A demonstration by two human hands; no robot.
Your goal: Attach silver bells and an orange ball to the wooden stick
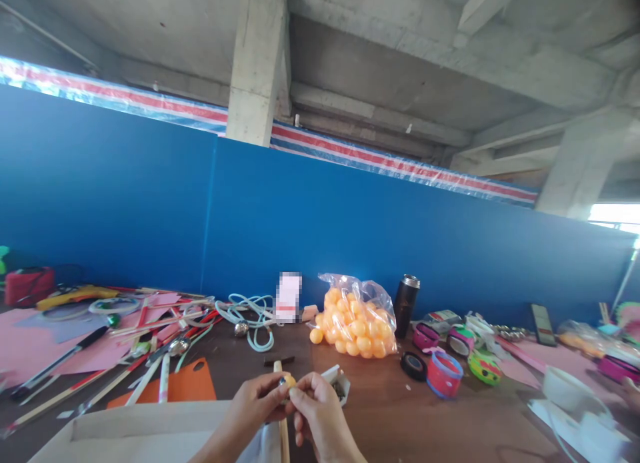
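Both of my hands meet low in the middle of the view. My left hand (263,400) and my right hand (317,410) pinch a small yellow-orange piece (289,380) between the fingertips. A shiny spot shows on its left side; its full shape is hidden by the fingers. Beneath the hands lies what looks like a hammer, its dark head (286,360) just beyond them and its pale handle running toward me. Right behind my right hand stands a small white paper box (345,390) with tiny dark bits inside.
A clear bag of orange balls (357,323) sits by the blue partition (350,230), next to a black flask (407,306). Left lie a white board (150,423), orange sheet (193,383), sticks and coiled cords (250,313). Right are tape rolls (444,375) and a white cup (570,390).
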